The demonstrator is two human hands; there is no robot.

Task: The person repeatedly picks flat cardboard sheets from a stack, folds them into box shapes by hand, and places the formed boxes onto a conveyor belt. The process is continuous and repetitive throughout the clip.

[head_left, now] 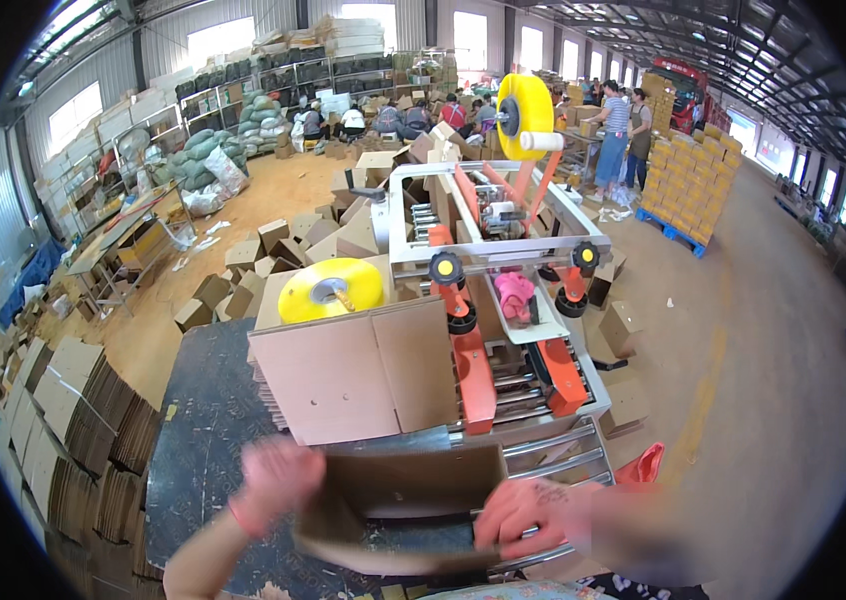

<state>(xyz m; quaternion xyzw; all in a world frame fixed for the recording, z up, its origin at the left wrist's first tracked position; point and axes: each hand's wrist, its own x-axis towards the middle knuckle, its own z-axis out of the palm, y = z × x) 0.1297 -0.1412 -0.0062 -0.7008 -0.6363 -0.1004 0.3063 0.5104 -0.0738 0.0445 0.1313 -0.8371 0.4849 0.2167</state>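
An opened-out cardboard box (408, 475) stands in front of me, partly on the dark tabletop and partly at the start of the metal rollers. Through its open top the table surface shows. My right hand (521, 515) grips the box's right end, fingers curled over the near wall. At its left end is my left hand (283, 478), smeared by motion, so its fingers and contact with the cardboard cannot be made out. Just beyond the box, a carton-sealing machine (503, 250) with orange guides carries a yellow tape roll (525, 115) on top.
Another yellow tape roll (331, 290) lies on a large carton (353, 370) left of the machine. Flattened cardboard stacks (78, 420) stand at the left. Loose cartons heap behind the machine. Farther off are several people and a blue pallet (671, 232) of stacked boxes.
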